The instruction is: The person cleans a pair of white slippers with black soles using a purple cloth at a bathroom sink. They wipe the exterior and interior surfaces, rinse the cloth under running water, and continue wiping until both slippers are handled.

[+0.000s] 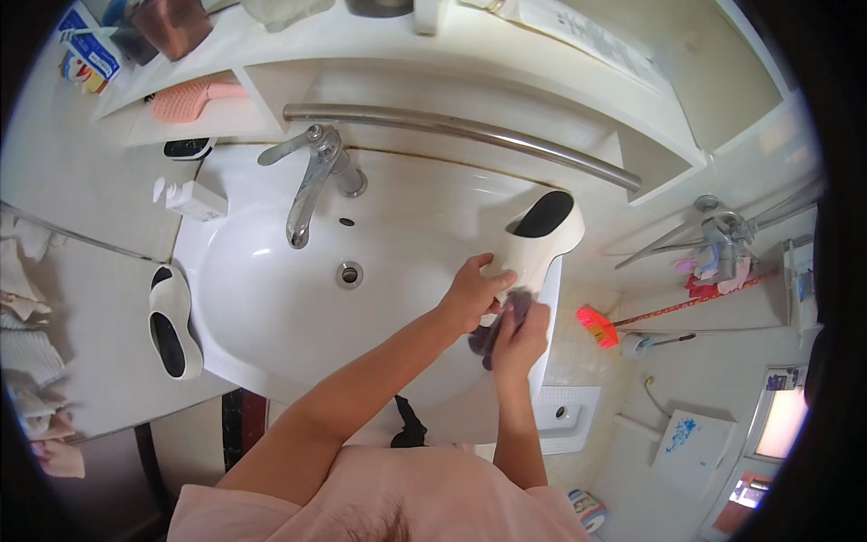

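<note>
Over the right side of the white washbasin (406, 271), my left hand (473, 290) grips a white shoe-like item (532, 254) near its lower end. A black oval patch shows at its far end; I cannot tell whether this is an opening or part of the sole. My right hand (520, 342) holds a dark purple cloth (516, 310) against the lower end of the item, just beside my left fingers. Some of the cloth hangs below the hands. A similar white item with two black patches (175, 322) stands at the basin's left edge.
A chrome faucet (315, 183) rises at the basin's back, below a metal rail (460, 132) and a white shelf (406, 54). A white pump bottle (196, 200) stands back left. A pink hairbrush (193, 98) lies on the shelf. An orange broom (597, 326) is to the right.
</note>
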`<state>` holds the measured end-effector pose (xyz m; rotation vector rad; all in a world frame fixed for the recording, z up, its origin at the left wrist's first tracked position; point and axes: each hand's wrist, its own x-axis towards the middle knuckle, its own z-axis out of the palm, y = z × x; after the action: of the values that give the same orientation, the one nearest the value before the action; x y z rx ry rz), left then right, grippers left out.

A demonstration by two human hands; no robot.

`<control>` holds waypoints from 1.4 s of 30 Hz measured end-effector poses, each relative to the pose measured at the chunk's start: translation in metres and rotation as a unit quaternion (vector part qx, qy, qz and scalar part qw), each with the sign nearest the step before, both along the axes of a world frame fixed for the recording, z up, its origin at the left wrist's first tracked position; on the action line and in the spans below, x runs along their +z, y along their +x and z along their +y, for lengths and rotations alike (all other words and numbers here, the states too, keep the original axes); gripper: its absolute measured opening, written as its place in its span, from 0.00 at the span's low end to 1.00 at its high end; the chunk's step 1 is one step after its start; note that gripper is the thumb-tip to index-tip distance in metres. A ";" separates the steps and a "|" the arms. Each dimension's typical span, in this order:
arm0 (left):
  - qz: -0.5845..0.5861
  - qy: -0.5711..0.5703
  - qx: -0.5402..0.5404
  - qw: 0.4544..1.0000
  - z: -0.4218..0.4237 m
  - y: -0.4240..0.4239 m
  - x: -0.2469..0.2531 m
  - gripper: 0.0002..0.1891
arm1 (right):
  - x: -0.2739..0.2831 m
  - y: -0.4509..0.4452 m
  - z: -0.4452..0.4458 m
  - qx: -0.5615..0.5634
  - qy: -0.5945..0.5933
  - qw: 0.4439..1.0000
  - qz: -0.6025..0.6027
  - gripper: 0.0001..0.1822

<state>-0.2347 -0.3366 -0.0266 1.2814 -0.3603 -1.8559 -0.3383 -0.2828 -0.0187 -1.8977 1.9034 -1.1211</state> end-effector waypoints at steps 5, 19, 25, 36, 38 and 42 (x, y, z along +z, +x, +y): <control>0.036 0.027 0.017 0.999 -0.002 0.002 0.009 0.35 | 0.006 -0.014 -0.039 -0.034 0.023 0.999 -0.020 0.08; 0.037 0.019 0.040 0.998 0.003 0.002 0.006 0.36 | -0.008 0.018 0.015 -0.055 -0.013 0.998 -0.029 0.08; 0.089 -0.005 0.020 0.996 0.005 0.005 -0.009 0.35 | -0.013 -0.032 -0.054 -0.062 0.031 0.990 -0.120 0.10; 0.156 0.019 0.009 0.988 -0.009 0.025 -0.024 0.42 | 0.008 -0.033 -0.040 0.008 0.093 0.932 -0.351 0.12; 0.138 0.024 0.005 0.990 -0.009 0.020 -0.023 0.42 | 0.012 -0.015 -0.037 -0.031 0.046 0.992 -0.116 0.10; 0.087 0.017 0.002 0.996 -0.006 0.019 -0.016 0.41 | -0.004 0.021 0.012 0.021 -0.033 0.998 0.057 0.10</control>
<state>-0.2157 -0.3422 -0.0427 1.1321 -0.2329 -1.9605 -0.3170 -0.2711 -0.0223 -2.0693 1.8958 -1.0992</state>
